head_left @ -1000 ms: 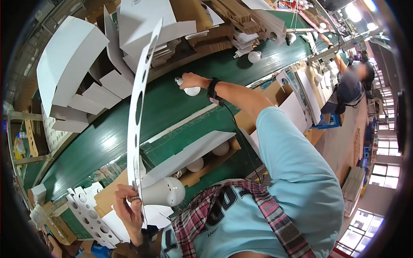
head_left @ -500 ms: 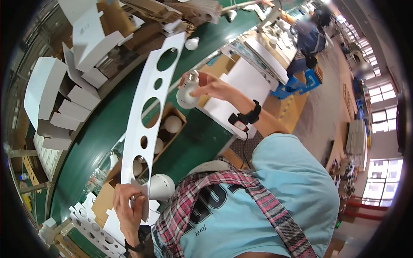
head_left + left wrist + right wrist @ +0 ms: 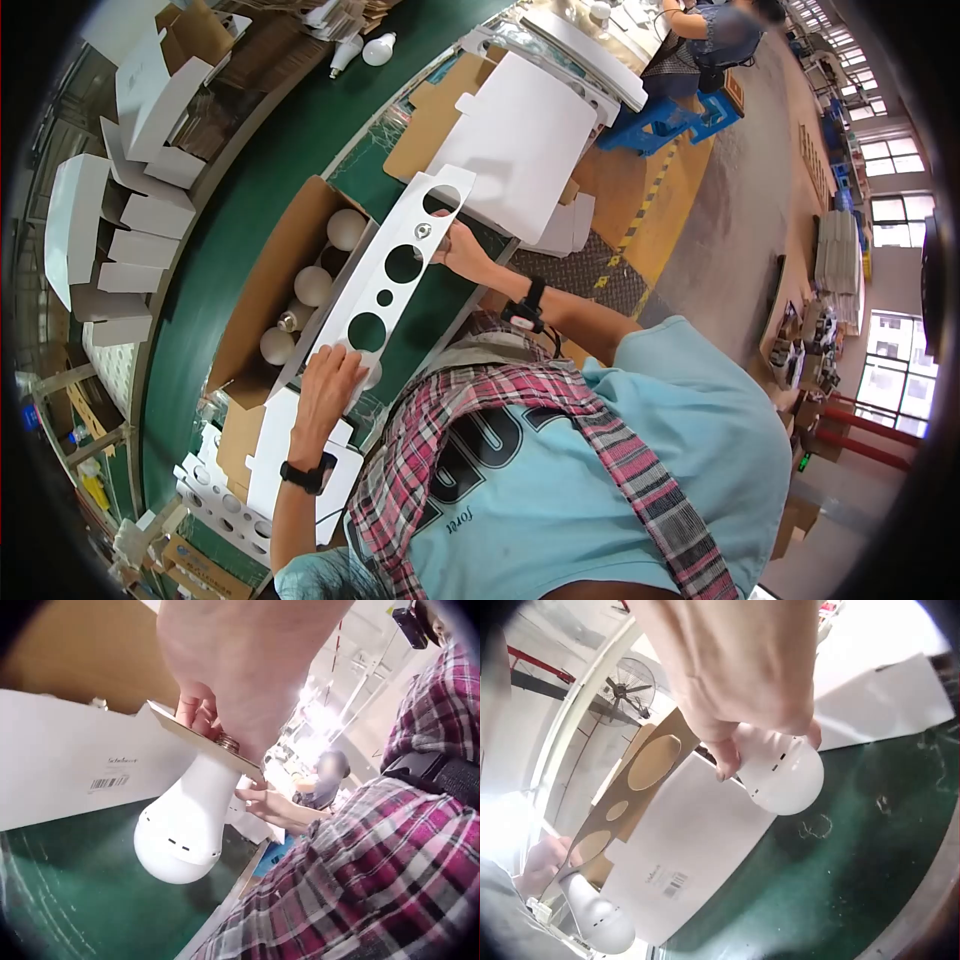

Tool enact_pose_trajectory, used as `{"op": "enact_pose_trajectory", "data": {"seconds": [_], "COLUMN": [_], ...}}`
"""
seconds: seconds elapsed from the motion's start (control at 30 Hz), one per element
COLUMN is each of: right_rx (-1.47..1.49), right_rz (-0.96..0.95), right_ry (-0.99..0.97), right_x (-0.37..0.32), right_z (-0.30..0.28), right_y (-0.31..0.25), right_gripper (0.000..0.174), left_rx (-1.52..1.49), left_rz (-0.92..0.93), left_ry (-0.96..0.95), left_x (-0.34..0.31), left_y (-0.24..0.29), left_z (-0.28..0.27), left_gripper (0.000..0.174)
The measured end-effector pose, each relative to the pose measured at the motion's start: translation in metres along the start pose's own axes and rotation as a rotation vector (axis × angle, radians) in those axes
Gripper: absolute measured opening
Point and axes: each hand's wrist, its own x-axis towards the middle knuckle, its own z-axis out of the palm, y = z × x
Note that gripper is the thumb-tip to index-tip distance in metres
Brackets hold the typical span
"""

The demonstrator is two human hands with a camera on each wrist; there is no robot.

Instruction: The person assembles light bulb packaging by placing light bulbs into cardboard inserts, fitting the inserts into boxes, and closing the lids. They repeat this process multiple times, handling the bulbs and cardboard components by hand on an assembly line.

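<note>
Card strip, white on top and punched with holes, slants between the two hands now, just beside the open box with its loose bulbs; left hand grips the near end, close by a white bulb hanging globe-down beneath the card, metal screw base poking up through it; over at the far end, right hand has its fingers curled round a second bulb, globe under the strip, base showing in one of the smaller holes; the card looks light and thin, stiff enough along its length but likely to bend where the big holes thin it, so the solid patches between holes and the long edges seem the places to hold; the bulbs look smooth, probably slippery and breakable, best taken by the tapering neck with a gentle squeeze, never hard on the globe.
</note>
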Motion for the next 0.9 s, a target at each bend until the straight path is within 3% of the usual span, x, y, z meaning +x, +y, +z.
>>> {"op": "enact_pose_trajectory", "data": {"seconds": [0.2, 0.3, 0.37, 0.43, 0.47, 0.57, 0.7, 0.9], "right_rx": [0.071, -0.79, -0.965, -0.999, -1.006, -0.746, -0.72, -0.795], "right_rz": [-0.039, -0.281, -0.024, 0.281, 0.155, -0.236, -0.419, -0.292], "right_ry": [-0.055, 0.076, -0.074, -0.292, -0.279, -0.201, -0.298, -0.379], "right_x": [-0.004, -0.01, -0.015, -0.009, -0.005, 0.011, 0.018, 0.011], "right_z": [0.011, -0.006, -0.029, -0.034, -0.034, -0.021, -0.025, -0.029], "right_y": [-0.014, -0.017, -0.024, -0.086, -0.091, -0.103, -0.05, -0.077], "right_gripper": [0.036, 0.048, 0.047, 0.04, 0.031, 0.025, 0.026, 0.024], "left_rx": [0.046, 0.061, 0.078, 0.066, 0.059, 0.06, 0.045, 0.061], "left_rz": [-0.011, -0.008, -0.025, -0.028, -0.031, -0.023, -0.017, -0.144], "left_ry": [-0.052, -0.047, -0.042, -0.035, -0.034, -0.048, -0.017, 0.12], "left_x": [0.0, 0.0, 0.001, 0.002, 0.002, 0.006, 0.005, -0.013], "left_y": [-0.014, -0.017, -0.017, -0.015, -0.015, -0.016, -0.019, -0.019], "left_z": [0.025, 0.031, 0.034, 0.033, 0.033, 0.035, 0.044, 0.043], "left_gripper": [0.017, 0.016, 0.016, 0.016, 0.016, 0.015, 0.018, 0.02]}}
